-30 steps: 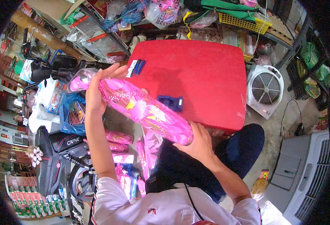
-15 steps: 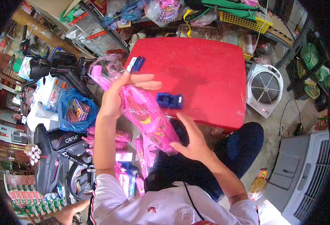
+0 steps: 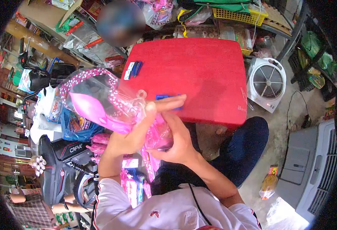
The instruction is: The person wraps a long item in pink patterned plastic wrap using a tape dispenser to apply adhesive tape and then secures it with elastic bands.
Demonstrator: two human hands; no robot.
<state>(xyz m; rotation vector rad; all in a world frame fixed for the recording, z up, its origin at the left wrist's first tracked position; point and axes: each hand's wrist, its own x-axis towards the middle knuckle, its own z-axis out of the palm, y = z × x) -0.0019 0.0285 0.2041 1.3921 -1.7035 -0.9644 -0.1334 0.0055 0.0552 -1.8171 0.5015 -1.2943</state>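
Note:
A package in pink and clear plastic wrap is held up in front of me, left of the red table's near edge. Its flared clear top, with a dotted pink-and-white band and a smooth pink piece inside, points to the upper left. My left hand grips the gathered neck, where a small pale loop shows, its index finger stretched out. Curled round the pink body just below is my right hand. Behind the fingers, a blue tape dispenser on the table is partly hidden.
On the red table lie dark blue stick-like items beside a small white one. A grey fan stands right of it. Pink packages and a black motorbike are at left. Another person's checked clothing shows lower left.
The package has turned, its clear top now larger and closer to view. My right hand has moved up and left from its lower end and closed round its body, beside my left hand.

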